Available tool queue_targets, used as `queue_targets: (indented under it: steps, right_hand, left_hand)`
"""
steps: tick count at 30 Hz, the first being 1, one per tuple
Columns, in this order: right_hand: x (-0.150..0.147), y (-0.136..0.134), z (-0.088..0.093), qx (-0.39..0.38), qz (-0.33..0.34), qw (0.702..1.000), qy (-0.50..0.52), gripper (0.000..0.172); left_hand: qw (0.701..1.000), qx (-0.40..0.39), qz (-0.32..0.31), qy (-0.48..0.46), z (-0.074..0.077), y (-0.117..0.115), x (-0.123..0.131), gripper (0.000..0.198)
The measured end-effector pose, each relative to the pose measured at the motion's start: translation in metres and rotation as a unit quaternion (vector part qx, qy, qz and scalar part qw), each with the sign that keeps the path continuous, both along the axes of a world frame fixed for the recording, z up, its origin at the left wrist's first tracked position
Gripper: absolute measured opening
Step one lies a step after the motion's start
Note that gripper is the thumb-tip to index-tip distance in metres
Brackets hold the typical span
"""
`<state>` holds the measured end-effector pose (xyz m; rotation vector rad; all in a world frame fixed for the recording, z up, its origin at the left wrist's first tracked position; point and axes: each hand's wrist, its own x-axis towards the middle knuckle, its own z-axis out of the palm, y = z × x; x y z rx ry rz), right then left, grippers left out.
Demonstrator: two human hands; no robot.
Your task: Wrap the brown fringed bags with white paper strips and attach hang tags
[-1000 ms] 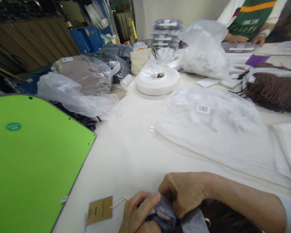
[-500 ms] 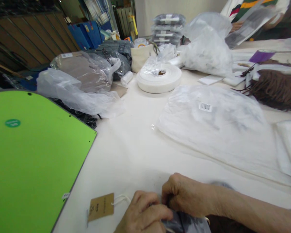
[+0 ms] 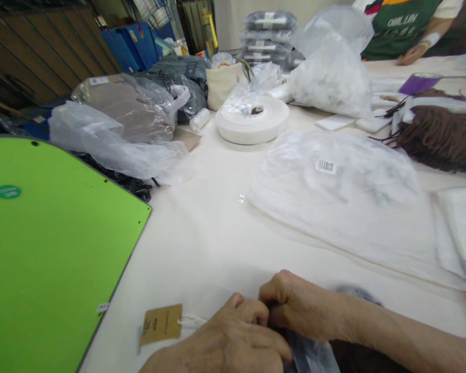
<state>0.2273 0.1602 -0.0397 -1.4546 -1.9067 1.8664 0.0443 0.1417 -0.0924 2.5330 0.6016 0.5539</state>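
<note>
At the bottom edge of the white table [image 3: 202, 238], my left hand [image 3: 233, 344] and my right hand [image 3: 301, 308] are pressed together, fingers curled. Both grip a dark garment in a clear plastic bag [image 3: 310, 355], mostly hidden under the hands. A brown paper tag [image 3: 161, 324] on a white string lies just left of my left hand. A brown fuzzy piece shows at the bottom right beneath my right forearm.
A bright green board [image 3: 50, 243] fills the left. Bagged garments [image 3: 120, 119], a white tape roll [image 3: 252, 119], a flat white bag with a barcode [image 3: 345, 197], a brown fringed item [image 3: 442, 137] and stacked packs [image 3: 267, 36] surround the hands. Another person's arm [image 3: 415, 49] rests at the far right.
My left hand has slid up and over the bagged garment, covering more of it. My right hand stays closed beside it. The other person put down a lifted pack.
</note>
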Motion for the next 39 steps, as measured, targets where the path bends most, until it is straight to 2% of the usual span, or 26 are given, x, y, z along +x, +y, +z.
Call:
queue_targets:
  steps: [2,3,5,6,9,12,14,17,20,24,27,29,31,34,36,39]
  right_hand:
    - [0.001,0.0,-0.001,0.006,-0.001,1.0,0.005,0.022]
    - [0.002,-0.001,0.0,0.009,0.0,1.0,0.002,0.022]
    - [0.002,-0.002,0.0,0.017,0.0,1.0,-0.006,0.021]
    - [0.002,-0.002,0.0,0.02,-0.001,1.0,-0.009,0.021]
    - [0.003,-0.003,0.001,0.02,-0.001,1.0,-0.008,0.025]
    - [0.004,-0.004,0.002,0.02,-0.002,1.0,-0.002,0.028]
    - [0.005,-0.005,0.001,0.026,-0.003,1.0,0.009,0.027]
    - [0.006,-0.006,-0.001,0.035,-0.001,0.999,0.023,0.024]
    - [0.007,-0.007,-0.002,0.052,-0.003,0.999,0.014,0.02]
    - [0.008,-0.008,-0.002,0.051,-0.025,0.998,0.008,0.018]
    - [0.009,-0.007,-0.001,0.036,-0.026,0.999,0.009,0.02]
    - [0.011,-0.006,-0.001,0.026,-0.019,0.999,0.02,0.024]
    - [0.013,-0.006,-0.001,0.022,-0.005,0.999,0.042,0.027]
    - [0.018,-0.008,0.002,0.029,0.016,0.998,0.059,0.039]
    - [0.022,-0.009,0.008,0.061,0.024,0.996,0.053,0.048]
    - [0.026,-0.007,0.018,0.105,0.045,0.991,0.066,0.053]
  left_hand:
    - [0.998,-0.043,-0.036,-0.029,0.001,-0.001,0.001,0.037]
    - [0.996,-0.063,-0.055,-0.026,0.005,0.0,0.002,0.029]
    - [0.992,-0.084,-0.096,0.012,0.018,0.005,0.005,0.007]
    - [0.988,-0.088,-0.121,0.03,0.027,0.009,0.007,0.005]
    - [0.974,-0.115,-0.182,0.064,0.054,0.021,0.015,0.011]
    - [0.957,-0.144,-0.225,0.117,0.072,0.028,0.023,0.029]
    - [0.957,-0.141,-0.219,0.127,0.078,0.03,0.028,0.034]
    - [0.967,-0.116,-0.206,0.1,0.084,0.03,0.032,0.028]
    - [0.967,-0.09,-0.221,0.089,0.092,0.031,0.032,0.027]
    - [0.973,-0.063,-0.184,0.122,0.096,0.026,0.028,0.022]
    - [0.979,-0.023,-0.155,0.132,0.085,0.014,0.022,0.016]
    - [0.992,0.023,-0.096,0.082,0.072,0.005,0.015,0.016]
    - [0.999,0.047,-0.004,0.02,0.06,-0.003,0.005,0.022]
    - [0.994,0.004,0.103,-0.021,0.052,-0.01,-0.015,0.026]
    - [0.99,-0.033,0.126,-0.048,0.052,-0.01,-0.024,0.029]
    - [0.986,-0.094,0.128,-0.055,0.053,-0.009,-0.029,0.027]
